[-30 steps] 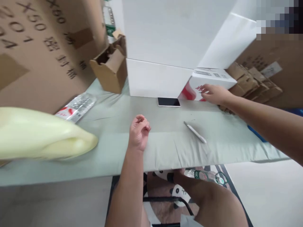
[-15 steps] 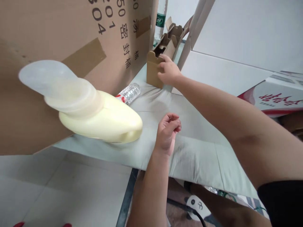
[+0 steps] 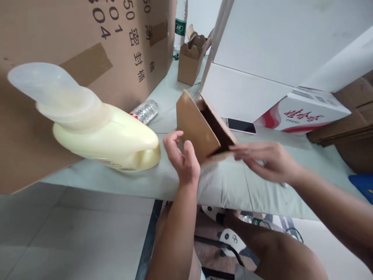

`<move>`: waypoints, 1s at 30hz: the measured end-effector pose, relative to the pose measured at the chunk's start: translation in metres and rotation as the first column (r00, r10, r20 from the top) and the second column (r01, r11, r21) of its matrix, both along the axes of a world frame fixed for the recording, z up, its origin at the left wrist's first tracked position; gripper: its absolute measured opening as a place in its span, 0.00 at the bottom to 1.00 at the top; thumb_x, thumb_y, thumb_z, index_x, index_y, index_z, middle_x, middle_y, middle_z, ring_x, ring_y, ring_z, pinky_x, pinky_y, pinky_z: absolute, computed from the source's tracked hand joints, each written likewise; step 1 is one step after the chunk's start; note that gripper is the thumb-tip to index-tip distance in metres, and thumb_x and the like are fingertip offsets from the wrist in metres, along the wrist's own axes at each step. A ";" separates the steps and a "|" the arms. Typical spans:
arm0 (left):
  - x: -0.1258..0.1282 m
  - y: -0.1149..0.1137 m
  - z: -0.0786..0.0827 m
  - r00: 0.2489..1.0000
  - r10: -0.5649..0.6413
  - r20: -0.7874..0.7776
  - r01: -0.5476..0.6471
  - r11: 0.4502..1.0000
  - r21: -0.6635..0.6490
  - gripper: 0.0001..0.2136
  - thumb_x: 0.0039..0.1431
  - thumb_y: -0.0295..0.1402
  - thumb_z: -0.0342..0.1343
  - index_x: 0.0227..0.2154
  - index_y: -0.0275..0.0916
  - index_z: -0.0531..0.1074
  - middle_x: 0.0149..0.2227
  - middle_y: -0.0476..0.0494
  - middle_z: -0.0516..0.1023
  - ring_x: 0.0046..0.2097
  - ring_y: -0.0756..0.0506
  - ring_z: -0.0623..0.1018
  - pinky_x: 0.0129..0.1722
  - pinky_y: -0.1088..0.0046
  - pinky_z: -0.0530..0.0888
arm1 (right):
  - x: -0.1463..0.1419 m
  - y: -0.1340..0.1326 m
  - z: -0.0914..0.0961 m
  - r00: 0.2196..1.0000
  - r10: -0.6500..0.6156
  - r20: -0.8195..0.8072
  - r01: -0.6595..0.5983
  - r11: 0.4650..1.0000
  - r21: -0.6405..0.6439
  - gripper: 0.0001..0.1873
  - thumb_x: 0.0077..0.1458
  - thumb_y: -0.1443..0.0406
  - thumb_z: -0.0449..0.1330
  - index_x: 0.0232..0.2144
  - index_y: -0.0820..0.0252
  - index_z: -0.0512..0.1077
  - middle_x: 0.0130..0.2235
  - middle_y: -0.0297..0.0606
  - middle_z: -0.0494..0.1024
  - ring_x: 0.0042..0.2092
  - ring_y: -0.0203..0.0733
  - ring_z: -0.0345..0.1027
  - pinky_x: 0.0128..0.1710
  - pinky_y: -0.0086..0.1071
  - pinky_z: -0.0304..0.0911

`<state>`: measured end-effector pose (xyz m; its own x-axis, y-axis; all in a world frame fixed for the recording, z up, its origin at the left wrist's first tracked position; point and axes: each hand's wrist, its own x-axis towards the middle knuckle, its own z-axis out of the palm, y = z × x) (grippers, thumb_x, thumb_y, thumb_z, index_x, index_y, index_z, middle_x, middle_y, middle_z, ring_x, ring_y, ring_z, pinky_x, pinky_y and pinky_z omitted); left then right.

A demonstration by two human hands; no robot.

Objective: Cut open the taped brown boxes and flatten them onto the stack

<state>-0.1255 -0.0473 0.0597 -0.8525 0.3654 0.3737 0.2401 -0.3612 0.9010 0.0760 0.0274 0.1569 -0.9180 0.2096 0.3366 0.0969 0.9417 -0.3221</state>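
Observation:
A small brown cardboard box [image 3: 198,128] with an open top is tilted above the pale cloth-covered surface [image 3: 227,190]. My right hand [image 3: 266,160], slightly blurred, pinches the box's near right edge between thumb and fingers. At the box's near left side is my left hand [image 3: 183,155], thumb and fingers apart and curved; whether it touches the cardboard I cannot tell. To the left lies a large pale yellow bottle [image 3: 116,140] with a translucent cap. More small brown boxes [image 3: 190,62], flaps up, stand in a row at the back.
A big printed carton [image 3: 87,35] borders the left side. Behind it stands a clear water bottle [image 3: 180,29]; another clear bottle [image 3: 147,111] lies beside the yellow one. A phone [image 3: 241,126], a white-and-red box [image 3: 303,112] and white panels [image 3: 250,85] are at the right.
My right hand has come from the row at the back toward me, bringing one small box. My left hand has spread its fingers and moved beside it. The view has shifted right.

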 end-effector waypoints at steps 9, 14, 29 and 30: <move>0.020 0.026 0.002 0.855 -0.467 0.227 0.459 0.884 0.090 0.12 0.56 0.39 0.62 0.42 0.41 0.76 0.43 0.44 0.79 0.46 0.44 0.78 0.50 0.70 0.73 | 0.114 -0.089 -0.019 0.921 -0.389 -0.021 0.386 0.919 -0.078 0.23 0.59 0.72 0.58 0.52 0.43 0.78 0.64 0.40 0.74 0.48 0.52 0.83 0.32 0.41 0.79; 0.033 0.034 0.005 0.778 -0.526 0.344 0.440 0.847 0.300 0.08 0.54 0.38 0.59 0.24 0.41 0.69 0.27 0.49 0.68 0.34 0.48 0.72 0.41 0.73 0.72 | 0.113 -0.076 -0.060 0.734 -0.656 -0.176 0.629 0.755 -0.187 0.16 0.63 0.67 0.58 0.48 0.44 0.79 0.67 0.41 0.70 0.37 0.46 0.81 0.37 0.46 0.78; 0.038 0.042 -0.011 0.912 -0.397 -0.107 0.380 0.913 -0.146 0.20 0.59 0.40 0.63 0.54 0.46 0.73 0.56 0.40 0.71 0.55 0.42 0.74 0.58 0.63 0.72 | 0.087 -0.059 -0.107 0.658 -0.659 -0.364 0.515 0.747 -0.420 0.19 0.64 0.57 0.58 0.56 0.46 0.74 0.58 0.45 0.77 0.60 0.57 0.73 0.60 0.56 0.71; 0.039 0.043 -0.012 0.890 -0.410 -0.202 0.377 0.908 -0.181 0.17 0.61 0.39 0.60 0.53 0.46 0.76 0.59 0.39 0.69 0.60 0.40 0.72 0.61 0.60 0.71 | 0.090 -0.060 -0.107 0.679 -0.632 -0.374 0.486 0.768 -0.418 0.20 0.65 0.56 0.57 0.58 0.45 0.73 0.58 0.44 0.77 0.61 0.57 0.72 0.61 0.57 0.70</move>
